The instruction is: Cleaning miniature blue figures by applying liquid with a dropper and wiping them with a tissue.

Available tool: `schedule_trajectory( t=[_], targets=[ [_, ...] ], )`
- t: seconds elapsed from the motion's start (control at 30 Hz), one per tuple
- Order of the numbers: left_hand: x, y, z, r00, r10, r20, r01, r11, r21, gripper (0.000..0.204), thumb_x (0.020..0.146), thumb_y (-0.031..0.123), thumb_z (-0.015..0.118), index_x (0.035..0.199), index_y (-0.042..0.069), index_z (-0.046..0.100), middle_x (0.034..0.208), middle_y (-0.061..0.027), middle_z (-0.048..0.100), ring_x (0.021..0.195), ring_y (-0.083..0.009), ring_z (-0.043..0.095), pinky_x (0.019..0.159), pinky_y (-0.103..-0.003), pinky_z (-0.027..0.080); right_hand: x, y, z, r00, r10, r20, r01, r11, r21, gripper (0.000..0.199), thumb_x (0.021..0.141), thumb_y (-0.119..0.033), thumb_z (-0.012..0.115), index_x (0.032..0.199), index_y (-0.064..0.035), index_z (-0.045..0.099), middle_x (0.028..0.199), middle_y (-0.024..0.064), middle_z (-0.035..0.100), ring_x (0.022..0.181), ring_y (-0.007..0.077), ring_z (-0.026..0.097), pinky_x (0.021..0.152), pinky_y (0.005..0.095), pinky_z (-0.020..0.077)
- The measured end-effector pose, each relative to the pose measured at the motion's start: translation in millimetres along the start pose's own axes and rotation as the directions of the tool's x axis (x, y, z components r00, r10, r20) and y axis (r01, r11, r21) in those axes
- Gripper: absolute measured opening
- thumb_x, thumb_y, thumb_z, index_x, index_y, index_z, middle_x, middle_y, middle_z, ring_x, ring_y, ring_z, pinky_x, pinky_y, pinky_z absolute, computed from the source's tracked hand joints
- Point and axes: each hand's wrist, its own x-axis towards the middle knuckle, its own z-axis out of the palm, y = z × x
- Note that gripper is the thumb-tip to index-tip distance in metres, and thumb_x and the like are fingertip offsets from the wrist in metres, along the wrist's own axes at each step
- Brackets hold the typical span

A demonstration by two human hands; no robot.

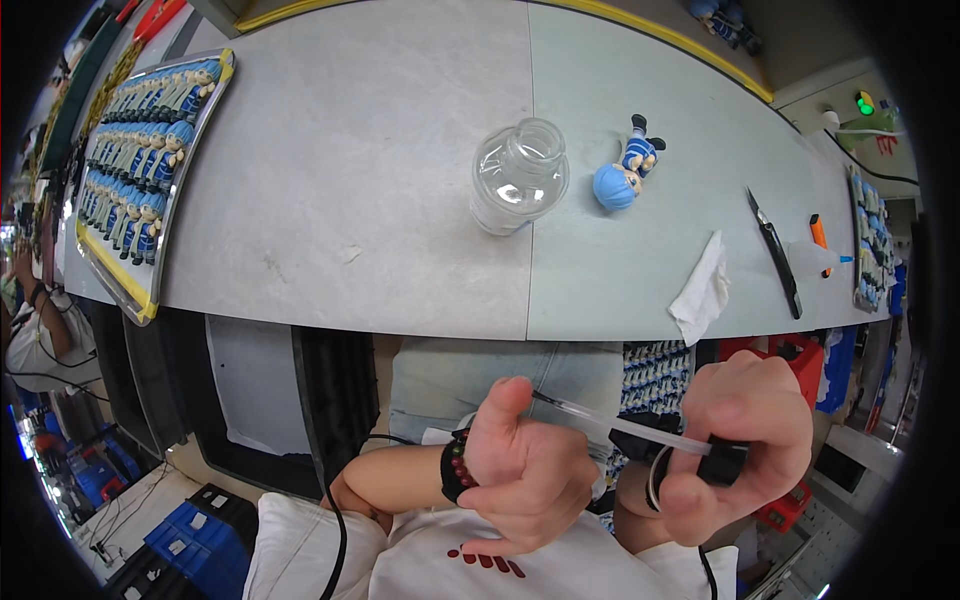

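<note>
Nearest, below the table's (400, 270) edge, the left hand (525, 475) pinches one end of a thin clear tube (600, 425) — the right hand (745, 440) is clenched around its black-capped other end. Beyond, on the table, a clear jar (518, 178), with a blue-haired figurine (625, 172) just right of it.

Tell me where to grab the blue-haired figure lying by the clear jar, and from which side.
Grip the blue-haired figure across its narrow striped body, coming straight down from above. It lies flat, big round head toward the table's near edge and feet pointing away; the clear jar stands apart on its left, so the top and right side look open.
</note>
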Motion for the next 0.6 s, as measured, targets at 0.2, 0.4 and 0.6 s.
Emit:
schedule_trajectory(
  t=[0.2,0.4,0.6],
  targets=[
    [-1.5,1.2,-0.1,1.0,-0.013,0.013,0.013,1.0,0.013,0.077,0.083,0.067,0.025,0.046,0.003,0.048,0.038,-0.0022,0.039,0.028,-0.0141,0.037,0.032,-0.034,0.049,9.5,4.2,3.0,0.967,-0.125,0.224,0.155,0.98,-0.123,0.046,0.062,-0.031,0.076,0.085,0.0019,0.053,0.067,0.0051,0.049,0.052,0.0105,0.038,0.048,0.0249,0.0276],
    [1.1,0.4,0.0,1.0,-0.022,0.006,0.022,1.0,0.003,0.077,0.082,0.067,0.026,0.046,0.003,0.048,0.038,-0.0021,0.039,0.027,-0.0142,0.037,0.033,-0.033,0.049,17.2,6.0,-6.0,0.949,-0.122,0.292,0.137,0.99,-0.031,0.046,0.063,-0.031,0.075,0.085,0.0024,0.053,0.066,0.0045,0.048,0.052,0.0103,0.038,0.048,0.0244,0.026],
    [2.5,1.6,1.3,0.999,-0.039,0.009,0.039,0.999,0.027,0.075,0.083,0.066,0.027,0.046,0.004,0.048,0.038,-0.0023,0.039,0.027,-0.0146,0.037,0.033,-0.033,0.048,6.4,7.0,0.9,0.999,-0.053,0.009,0.053,0.998,-0.023,0.046,0.063,-0.029,0.074,0.087,0.0035,0.052,0.066,0.0041,0.046,0.054,0.0095,0.038,0.048,0.0235,0.0238]
  ],
)
